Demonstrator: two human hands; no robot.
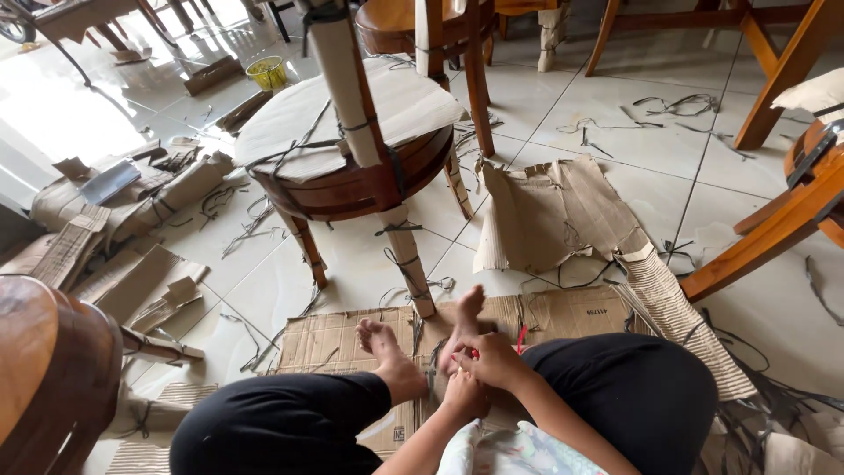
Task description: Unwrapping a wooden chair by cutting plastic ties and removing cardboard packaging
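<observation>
I sit on the floor on a flat sheet of cardboard with bare feet in front of me. My right hand is closed around a small red-handled tool just above my right foot. My left hand lies below it, fingers curled, touching the right hand; what it holds is hidden. Straight ahead stands a round wooden chair, its seat covered in cardboard and its legs wrapped in cardboard and tied with dark straps.
Torn cardboard and cut black strap pieces litter the tiled floor. More cardboard piles lie left. Other wooden furniture stands at the right, bottom left and behind. A yellow tub sits far back.
</observation>
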